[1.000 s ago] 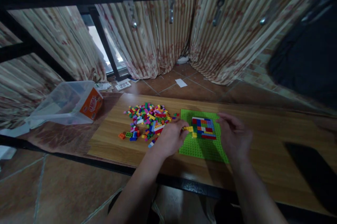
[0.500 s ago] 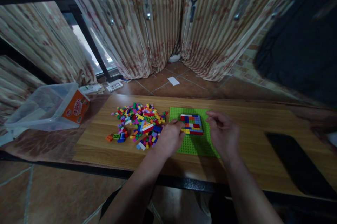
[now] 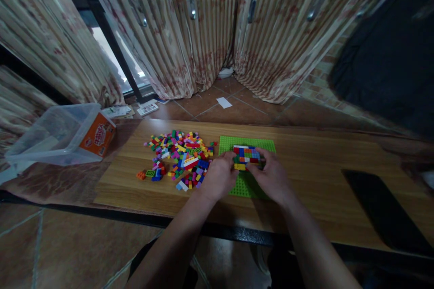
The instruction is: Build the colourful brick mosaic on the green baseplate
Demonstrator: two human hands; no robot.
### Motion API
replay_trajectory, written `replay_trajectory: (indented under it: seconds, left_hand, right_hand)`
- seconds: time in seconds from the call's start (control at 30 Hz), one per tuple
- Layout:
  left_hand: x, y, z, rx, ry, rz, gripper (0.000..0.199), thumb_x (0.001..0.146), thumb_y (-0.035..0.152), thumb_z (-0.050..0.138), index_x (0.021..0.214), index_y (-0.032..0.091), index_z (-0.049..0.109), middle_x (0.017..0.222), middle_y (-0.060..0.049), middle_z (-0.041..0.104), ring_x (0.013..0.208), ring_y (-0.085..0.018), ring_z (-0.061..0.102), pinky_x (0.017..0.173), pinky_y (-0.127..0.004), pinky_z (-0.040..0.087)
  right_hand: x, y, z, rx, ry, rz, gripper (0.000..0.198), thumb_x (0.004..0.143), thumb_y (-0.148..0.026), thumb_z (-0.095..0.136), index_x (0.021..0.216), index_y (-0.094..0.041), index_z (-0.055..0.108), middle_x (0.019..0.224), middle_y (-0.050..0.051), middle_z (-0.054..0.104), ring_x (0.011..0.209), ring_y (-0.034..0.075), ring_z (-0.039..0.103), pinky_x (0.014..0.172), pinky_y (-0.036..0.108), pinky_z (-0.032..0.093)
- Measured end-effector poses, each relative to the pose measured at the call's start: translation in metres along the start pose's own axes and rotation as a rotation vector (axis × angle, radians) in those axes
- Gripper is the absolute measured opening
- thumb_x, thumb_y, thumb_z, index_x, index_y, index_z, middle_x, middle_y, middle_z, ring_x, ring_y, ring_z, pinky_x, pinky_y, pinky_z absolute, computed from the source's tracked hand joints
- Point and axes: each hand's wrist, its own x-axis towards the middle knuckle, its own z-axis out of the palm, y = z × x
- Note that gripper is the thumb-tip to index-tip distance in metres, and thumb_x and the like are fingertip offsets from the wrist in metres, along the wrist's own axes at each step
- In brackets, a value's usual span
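A flat block of toy building bricks (image 3: 247, 154) in mixed colours sits over a green studded baseplate (image 3: 251, 189). At its near left corner is a yellow brick (image 3: 239, 167). My left hand (image 3: 221, 175) is closed at the block's left side, its fingertips partly hidden. From the right, my right hand (image 3: 272, 173) grips the block, thumb at the near edge and fingers over the far right side. Whether the block is lifted off the baseplate I cannot tell.
Left of the baseplate, a heap of loose bricks (image 3: 183, 153) spreads over the wooden table (image 3: 312, 158). A clear plastic bin (image 3: 57, 133) with an orange label stands further left. On the right lies a black flat object (image 3: 383, 210).
My right hand has moved left from beside the block and closed on its right side. The left hand has stayed at the block's left side.
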Motion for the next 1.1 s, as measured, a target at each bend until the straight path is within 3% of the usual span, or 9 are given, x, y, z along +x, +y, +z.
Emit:
replay_trajectory:
  seconds: [0.33, 1.1]
  left_hand:
    - [0.002, -0.002, -0.006, -0.171, -0.062, -0.094, 0.03, 0.083, 0.011, 0.051, 0.11, 0.013, 0.061, 0.079, -0.004, 0.071, 0.072, -0.017, 0.067, 0.071, -0.027, 0.053]
    - [0.009, 0.0, 0.005, -0.2, 0.071, -0.237, 0.01, 0.071, 0.007, 0.06, 0.073, 0.014, 0.068, 0.067, 0.0, 0.067, 0.068, -0.013, 0.062, 0.065, -0.023, 0.047]
  right_hand:
    - [0.002, 0.0, 0.006, -0.065, 0.001, 0.01, 0.051, 0.073, -0.032, 0.063, 0.12, -0.015, 0.06, 0.114, 0.016, 0.063, 0.104, 0.03, 0.06, 0.094, 0.051, 0.047]
    - [0.002, -0.011, 0.007, -0.04, -0.006, 0.088, 0.052, 0.071, -0.028, 0.061, 0.121, -0.014, 0.061, 0.114, 0.014, 0.063, 0.105, 0.028, 0.06, 0.097, 0.046, 0.045]
